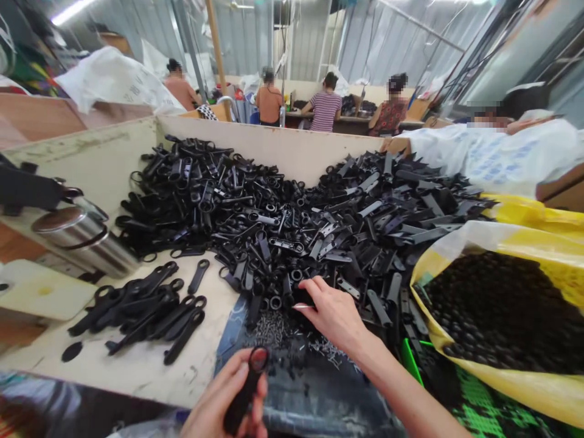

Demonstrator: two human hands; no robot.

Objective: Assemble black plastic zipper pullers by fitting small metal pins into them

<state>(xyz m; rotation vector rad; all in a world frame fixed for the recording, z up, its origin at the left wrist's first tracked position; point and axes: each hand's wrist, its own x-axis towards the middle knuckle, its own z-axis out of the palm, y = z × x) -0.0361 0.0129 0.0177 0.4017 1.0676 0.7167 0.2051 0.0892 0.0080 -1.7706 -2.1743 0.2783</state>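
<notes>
My left hand [228, 398] is closed round a black plastic handle [244, 392] with a ring at its upper end, low in the view and near the front edge. Over the front of a big heap of black plastic parts [283, 237], my right hand [331, 307] has its thumb and forefinger bent about a small dark part [305, 297], whose shape is mostly hidden. Small metal screws [271, 328] lie just below that hand, on a dark, shiny sheet [319, 389]. Several black ring-ended handles [137, 307] are gathered on the pale tabletop to the left.
A yellow and white bag [438, 328] full of small black pieces stands at the right, beside a green crate [413, 362]. At left are a metal flask [86, 240] and a pale block [45, 289]. A wooden wall [255, 137] borders the heap; several people sit beyond.
</notes>
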